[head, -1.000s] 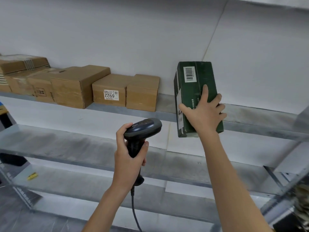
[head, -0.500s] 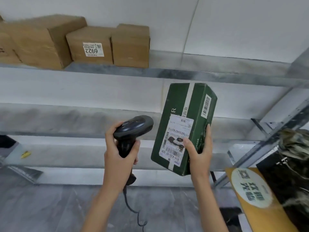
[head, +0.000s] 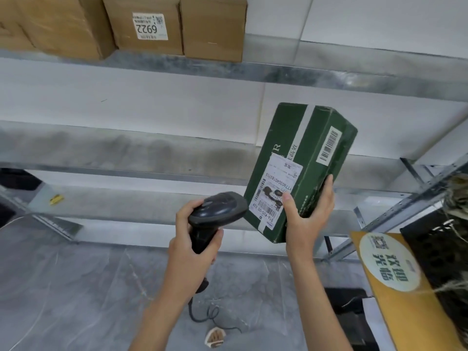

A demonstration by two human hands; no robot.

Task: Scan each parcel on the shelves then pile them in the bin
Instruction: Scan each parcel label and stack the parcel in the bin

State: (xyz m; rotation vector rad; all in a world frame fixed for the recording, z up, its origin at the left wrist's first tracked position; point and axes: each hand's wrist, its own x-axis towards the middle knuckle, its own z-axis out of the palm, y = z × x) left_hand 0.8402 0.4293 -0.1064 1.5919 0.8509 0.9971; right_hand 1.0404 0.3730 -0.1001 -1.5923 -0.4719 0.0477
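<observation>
At frame centre the right hand (head: 305,219) grips the tilted dark green cardboard parcel (head: 298,171), now lower and nearer the camera. The left hand (head: 192,247) clasps the black handheld scanner (head: 215,216), its head now almost touching the parcel's white label (head: 276,191)

Open air lies in front of the shelving, where the left hand (head: 192,245) grips the scanner (head: 217,211) and the right hand (head: 305,221) holds the green parcel (head: 301,158) tilted, the scanner's head just beside the parcel's labelled face. The middle shelf (head: 101,150) behind them is bare along its visible length, with room under the top shelf (head: 329,72) above it. The top shelf's left part is blocked by a row of cardboard boxes (head: 152,24); to their right it is free. At the right, the slanted metal brace (head: 395,219), an orange board (head: 395,282) and a black object (head: 440,252) crowd the passage. The scanner's cable (head: 202,317) trails over the grey floor (head: 76,287) below
</observation>
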